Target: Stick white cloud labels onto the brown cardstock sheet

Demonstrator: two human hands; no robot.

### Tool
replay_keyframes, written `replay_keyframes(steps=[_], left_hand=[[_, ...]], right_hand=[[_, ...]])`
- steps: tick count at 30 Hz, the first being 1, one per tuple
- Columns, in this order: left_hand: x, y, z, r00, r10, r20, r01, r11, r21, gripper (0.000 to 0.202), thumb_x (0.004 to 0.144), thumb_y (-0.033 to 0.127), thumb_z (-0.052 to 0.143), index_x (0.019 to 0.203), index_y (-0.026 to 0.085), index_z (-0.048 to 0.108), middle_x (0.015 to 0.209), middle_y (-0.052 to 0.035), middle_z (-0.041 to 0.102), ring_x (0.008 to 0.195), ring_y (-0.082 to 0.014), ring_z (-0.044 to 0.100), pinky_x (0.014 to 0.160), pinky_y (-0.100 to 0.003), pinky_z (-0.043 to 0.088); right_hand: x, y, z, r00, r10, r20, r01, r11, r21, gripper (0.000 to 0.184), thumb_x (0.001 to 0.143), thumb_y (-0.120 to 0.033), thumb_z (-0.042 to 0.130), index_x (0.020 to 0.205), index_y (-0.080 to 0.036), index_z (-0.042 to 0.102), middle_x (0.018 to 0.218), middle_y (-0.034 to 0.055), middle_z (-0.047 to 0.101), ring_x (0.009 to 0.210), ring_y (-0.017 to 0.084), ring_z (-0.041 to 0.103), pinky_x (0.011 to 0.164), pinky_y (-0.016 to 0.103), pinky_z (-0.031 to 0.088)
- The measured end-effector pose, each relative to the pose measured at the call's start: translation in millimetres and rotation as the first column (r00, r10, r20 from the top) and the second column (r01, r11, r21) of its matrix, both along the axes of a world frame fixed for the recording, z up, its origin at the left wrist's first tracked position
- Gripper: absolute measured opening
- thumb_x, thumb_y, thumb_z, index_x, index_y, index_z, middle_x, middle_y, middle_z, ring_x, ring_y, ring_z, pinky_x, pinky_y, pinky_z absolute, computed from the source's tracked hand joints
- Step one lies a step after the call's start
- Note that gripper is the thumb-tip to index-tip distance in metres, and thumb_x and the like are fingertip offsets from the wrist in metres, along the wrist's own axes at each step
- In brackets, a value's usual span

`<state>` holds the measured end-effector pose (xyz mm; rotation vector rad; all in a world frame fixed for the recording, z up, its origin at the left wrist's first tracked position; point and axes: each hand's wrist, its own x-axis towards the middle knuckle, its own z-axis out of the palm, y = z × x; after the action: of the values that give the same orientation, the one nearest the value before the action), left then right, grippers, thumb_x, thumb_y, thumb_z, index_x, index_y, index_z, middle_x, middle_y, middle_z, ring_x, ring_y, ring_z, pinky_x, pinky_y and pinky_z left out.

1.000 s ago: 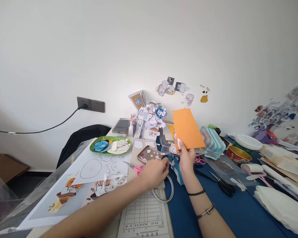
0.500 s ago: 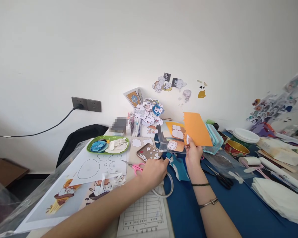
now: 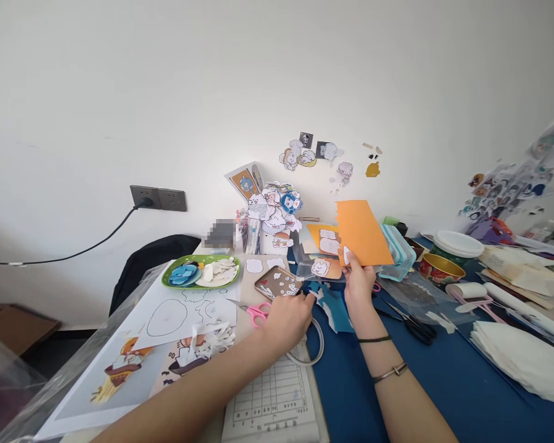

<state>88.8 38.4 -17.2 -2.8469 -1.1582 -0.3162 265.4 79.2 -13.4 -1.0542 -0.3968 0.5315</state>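
My right hand pinches an upright sheet of orange paper at its lower edge, together with a small white paper cutout. My left hand is closed, knuckles up, at the near side of a brown tray dotted with tiny paper pieces; what its fingers hold, if anything, is hidden. Pink-handled scissors lie just left of that hand. Beneath it is a roll of tape, partly covered. Blue paper scraps rest between both hands.
A green dish of blue and white paper pieces stands on drawn sheets at left. Black scissors, a gold-rimmed tin and a stack of white tissues lie right. Paper cutouts stand against the wall.
The view has shifted slightly. Both hands keep nearly the same places and grips, and the orange paper is still in my right hand.
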Motion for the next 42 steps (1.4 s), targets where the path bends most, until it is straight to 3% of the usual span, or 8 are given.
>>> replay_keyframes(steps=[8, 14, 28, 35, 42], left_hand=[[0.0, -1.9, 1.6, 1.0, 0.021, -0.018, -0.021, 1.0, -0.016, 0.018, 0.091, 0.012, 0.041, 0.093, 0.015, 0.059, 0.078, -0.0046, 0.067, 0.067, -0.0199, 0.066, 0.057, -0.03, 0.05], [0.3, -3.1, 2.5, 0.998, 0.046, -0.033, -0.048, 0.998, -0.042, 0.015, 0.094, 0.024, 0.049, 0.097, 0.013, 0.06, 0.082, -0.0015, 0.065, 0.068, -0.0135, 0.062, 0.063, -0.03, 0.053], [-0.6, -3.2, 3.7, 0.998, 0.055, -0.037, -0.057, 0.997, -0.059, 0.018, 0.094, 0.027, 0.051, 0.099, 0.013, 0.06, 0.084, -0.0015, 0.064, 0.069, -0.0129, 0.062, 0.064, -0.03, 0.054], [-0.5, -3.8, 4.7, 0.997, 0.065, -0.036, -0.067, 0.996, -0.066, 0.018, 0.094, 0.027, 0.051, 0.098, 0.013, 0.06, 0.082, -0.0011, 0.064, 0.067, -0.0125, 0.062, 0.063, -0.03, 0.053], [-0.2, -4.1, 5.3, 0.997, 0.064, -0.033, -0.066, 0.995, -0.08, 0.019, 0.094, 0.029, 0.05, 0.099, 0.013, 0.06, 0.084, -0.0015, 0.064, 0.068, -0.0129, 0.061, 0.064, -0.031, 0.053]], right_hand=[[-0.7, 1.2, -1.7, 0.999, 0.011, 0.031, -0.011, 1.0, -0.01, 0.026, 0.09, -0.029, 0.058, 0.112, -0.014, 0.058, 0.108, 0.0065, 0.062, 0.088, 0.017, 0.063, 0.074, 0.035, 0.055], [0.8, 3.4, -6.9, 0.998, 0.007, 0.057, -0.007, 1.0, -0.01, 0.026, 0.09, -0.028, 0.059, 0.112, -0.014, 0.058, 0.108, 0.0066, 0.062, 0.088, 0.017, 0.063, 0.074, 0.035, 0.055], [0.0, 2.4, -4.3, 1.0, 0.003, 0.029, -0.003, 1.0, -0.012, 0.021, 0.09, -0.027, 0.059, 0.106, -0.013, 0.06, 0.099, 0.0045, 0.064, 0.078, 0.014, 0.063, 0.066, 0.03, 0.055], [20.6, -4.0, 7.3, 0.996, -0.07, -0.055, 0.068, 0.997, -0.038, 0.025, 0.09, -0.028, 0.058, 0.112, -0.014, 0.058, 0.106, 0.0061, 0.063, 0.084, 0.016, 0.063, 0.07, 0.033, 0.055], [36.3, -5.3, 6.2, 0.99, -0.066, -0.122, 0.06, 0.997, -0.05, 0.031, 0.091, -0.03, 0.058, 0.118, -0.016, 0.056, 0.116, 0.0083, 0.06, 0.097, 0.02, 0.062, 0.08, 0.04, 0.054]])
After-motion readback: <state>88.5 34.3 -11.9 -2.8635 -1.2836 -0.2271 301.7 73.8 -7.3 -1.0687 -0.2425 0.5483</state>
